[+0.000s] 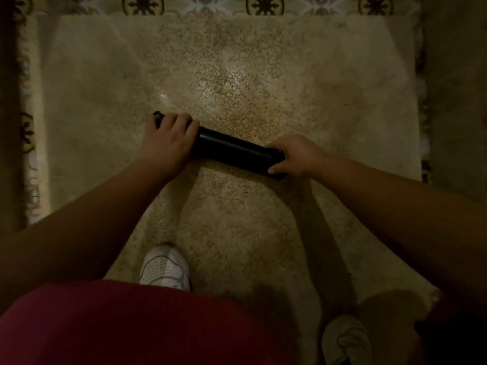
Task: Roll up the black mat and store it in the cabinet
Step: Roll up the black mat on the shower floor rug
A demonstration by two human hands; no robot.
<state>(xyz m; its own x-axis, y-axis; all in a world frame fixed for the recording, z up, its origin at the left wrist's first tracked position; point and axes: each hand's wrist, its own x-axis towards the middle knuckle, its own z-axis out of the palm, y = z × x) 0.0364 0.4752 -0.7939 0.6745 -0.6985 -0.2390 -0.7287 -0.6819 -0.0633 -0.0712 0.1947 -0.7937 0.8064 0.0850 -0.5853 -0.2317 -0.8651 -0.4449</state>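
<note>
The black mat (232, 148) is rolled into a tight tube and lies slanted on a beige rug, its left end farther from me than its right end. My left hand (168, 140) grips the tube near its left end, with fingers curled over the top. My right hand (295, 158) clasps the right end, thumb on the near side. Only the middle of the roll and a bit of the left tip (157, 115) show between and beyond the hands. No cabinet is in view.
The beige rug (237, 75) lies on a patterned tile floor (263, 3) seen along the top and left edges. My white shoes (166, 267) (345, 338) stand on the rug near me. Red clothing (118, 325) fills the lower left.
</note>
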